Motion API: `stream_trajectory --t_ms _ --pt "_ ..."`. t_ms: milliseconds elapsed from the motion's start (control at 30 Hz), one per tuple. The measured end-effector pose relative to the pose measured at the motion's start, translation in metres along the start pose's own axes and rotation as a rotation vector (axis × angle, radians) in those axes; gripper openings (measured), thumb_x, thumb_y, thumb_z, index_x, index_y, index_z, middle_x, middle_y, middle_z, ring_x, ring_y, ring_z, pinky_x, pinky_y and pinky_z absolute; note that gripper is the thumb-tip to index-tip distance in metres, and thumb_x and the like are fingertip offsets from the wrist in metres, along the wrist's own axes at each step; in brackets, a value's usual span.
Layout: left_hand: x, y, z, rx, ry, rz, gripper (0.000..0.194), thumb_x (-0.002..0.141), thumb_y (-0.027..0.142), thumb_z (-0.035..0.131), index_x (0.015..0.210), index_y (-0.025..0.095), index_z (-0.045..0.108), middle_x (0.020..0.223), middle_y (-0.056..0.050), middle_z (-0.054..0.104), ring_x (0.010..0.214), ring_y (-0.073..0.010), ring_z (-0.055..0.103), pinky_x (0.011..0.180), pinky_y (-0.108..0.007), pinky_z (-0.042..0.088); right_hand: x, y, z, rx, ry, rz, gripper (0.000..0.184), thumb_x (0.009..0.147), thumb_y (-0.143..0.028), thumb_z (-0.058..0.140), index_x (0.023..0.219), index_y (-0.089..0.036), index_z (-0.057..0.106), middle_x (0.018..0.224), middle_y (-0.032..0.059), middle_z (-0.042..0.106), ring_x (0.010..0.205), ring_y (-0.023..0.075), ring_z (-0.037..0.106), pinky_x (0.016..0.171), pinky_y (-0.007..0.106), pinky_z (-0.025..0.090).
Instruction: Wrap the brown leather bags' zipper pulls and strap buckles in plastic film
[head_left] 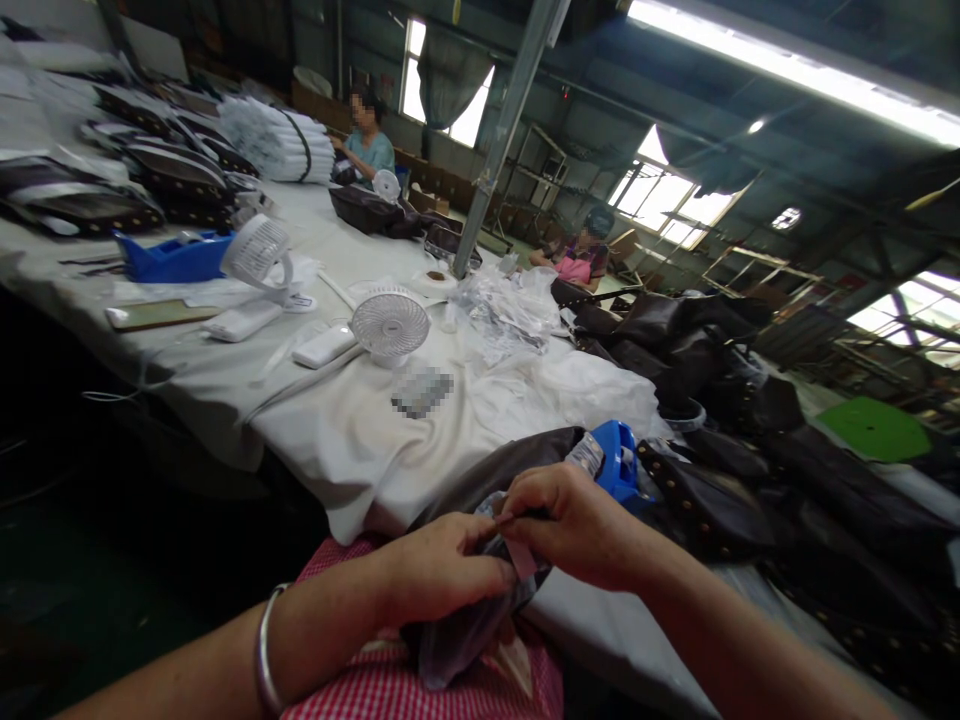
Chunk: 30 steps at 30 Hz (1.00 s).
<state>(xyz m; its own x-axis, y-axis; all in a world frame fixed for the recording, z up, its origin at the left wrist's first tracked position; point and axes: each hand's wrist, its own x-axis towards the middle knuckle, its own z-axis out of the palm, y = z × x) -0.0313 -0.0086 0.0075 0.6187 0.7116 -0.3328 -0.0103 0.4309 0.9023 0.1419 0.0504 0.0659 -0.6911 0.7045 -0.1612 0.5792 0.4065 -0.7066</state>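
My left hand (pixel 439 570) and my right hand (pixel 577 525) meet low in the middle of the view, above my lap. Both are closed in a pinch on the edge of a clear plastic bag (pixel 469 630) that hangs down over a red checked cloth (pixel 420 690). A silver bangle (pixel 264 650) sits on my left wrist. A dark brown leather bag (pixel 487 475) lies just behind the hands, and a blue plastic object (pixel 619 460) stands beside my right hand.
A long table under white cloth (pixel 337 430) carries two small white fans (pixel 390 325), a blue tray (pixel 172 260), crumpled plastic (pixel 510 310) and dark studded bags (pixel 712 500). Two other people (pixel 367 140) sit at the far end. A metal pillar (pixel 502 130) rises mid-table.
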Motion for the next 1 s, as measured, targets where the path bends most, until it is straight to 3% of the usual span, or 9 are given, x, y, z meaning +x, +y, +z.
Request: stream_trajectory --t_ms 233,300,367,400,467,567,667,867,1000 --pt "0.009 -0.01 0.008 0.031 0.085 -0.049 0.033 0.091 0.047 0.053 0.082 0.018 0.067 0.056 -0.001 0.069 0.038 -0.0127 0.058 0.036 -0.019 0.044 -0.005 -0.001 0.009 0.049 0.047 -0.055 0.014 0.082 -0.011 0.064 0.077 -0.016 0.076 0.074 0.0019 0.072 0.068 0.0138 0.066 0.062 0.022 0.047" --pt "0.01 -0.014 0.011 0.045 0.108 -0.046 0.039 0.09 0.052 0.053 0.08 0.017 0.067 0.054 -0.002 0.068 0.04 -0.013 0.059 0.036 -0.018 0.044 -0.008 0.001 0.007 0.136 0.031 -0.02 0.026 0.084 -0.011 0.063 0.106 -0.02 0.074 0.083 0.0017 0.075 0.071 0.0143 0.067 0.063 0.022 0.049" --pt "0.01 -0.016 0.013 0.059 0.114 -0.035 0.044 0.09 0.056 0.053 0.077 0.016 0.067 0.054 -0.003 0.068 0.04 -0.0128 0.059 0.035 -0.018 0.043 -0.011 0.001 0.003 0.186 0.014 0.024 0.052 0.085 -0.015 0.064 0.135 -0.025 0.059 0.096 0.0028 0.077 0.075 0.0156 0.068 0.065 0.024 0.052" --pt "0.009 -0.017 0.014 0.064 0.112 -0.033 0.045 0.09 0.057 0.053 0.077 0.016 0.068 0.055 -0.003 0.069 0.04 -0.0126 0.059 0.035 -0.017 0.043 -0.011 0.0 0.0 0.171 0.003 0.038 0.057 0.085 -0.018 0.066 0.141 -0.025 0.054 0.102 0.0043 0.076 0.079 0.0169 0.069 0.067 0.026 0.052" --pt "0.009 -0.017 0.014 0.072 0.105 -0.037 0.047 0.09 0.057 0.052 0.078 0.015 0.068 0.056 -0.004 0.069 0.04 -0.0125 0.059 0.035 -0.017 0.044 -0.009 -0.004 -0.007 0.067 -0.032 0.058 0.048 0.084 -0.024 0.069 0.131 -0.023 0.063 0.108 0.0065 0.075 0.086 0.0199 0.069 0.072 0.028 0.052" --pt "0.01 -0.017 0.013 0.08 0.095 -0.057 0.048 0.091 0.056 0.05 0.074 0.015 0.068 0.057 -0.004 0.07 0.04 -0.0121 0.06 0.036 -0.017 0.045 -0.003 -0.011 -0.017 -0.134 -0.125 0.064 0.017 0.085 -0.025 0.065 0.096 -0.018 0.077 0.087 0.0048 0.076 0.077 0.0179 0.066 0.067 0.026 0.048" --pt "0.01 -0.017 0.012 0.083 0.094 -0.072 0.044 0.091 0.052 0.051 0.071 0.016 0.067 0.057 -0.004 0.07 0.041 -0.0126 0.061 0.036 -0.018 0.045 0.004 -0.013 -0.02 -0.235 -0.215 0.024 0.018 0.086 -0.022 0.061 0.077 -0.016 0.075 0.072 0.0023 0.071 0.065 0.0136 0.062 0.062 0.024 0.044" --pt "0.01 -0.017 0.013 0.091 0.097 -0.048 0.031 0.091 0.043 0.051 0.083 0.017 0.068 0.054 -0.002 0.069 0.039 -0.0139 0.061 0.036 -0.018 0.044 0.016 -0.007 -0.02 -0.208 -0.311 0.083 0.013 0.081 -0.022 0.064 0.08 -0.018 0.077 0.073 -0.0002 0.072 0.061 0.0115 0.061 0.055 0.02 0.041" --pt "0.008 -0.015 0.016 0.108 0.079 -0.048 0.03 0.091 0.042 0.05 0.095 0.018 0.068 0.055 -0.001 0.07 0.035 -0.0138 0.056 0.036 -0.021 0.045 0.021 -0.009 -0.02 -0.277 -0.37 0.03 0.011 0.078 -0.017 0.066 0.077 -0.017 0.077 0.071 -0.0003 0.071 0.059 0.0111 0.058 0.056 0.022 0.039"
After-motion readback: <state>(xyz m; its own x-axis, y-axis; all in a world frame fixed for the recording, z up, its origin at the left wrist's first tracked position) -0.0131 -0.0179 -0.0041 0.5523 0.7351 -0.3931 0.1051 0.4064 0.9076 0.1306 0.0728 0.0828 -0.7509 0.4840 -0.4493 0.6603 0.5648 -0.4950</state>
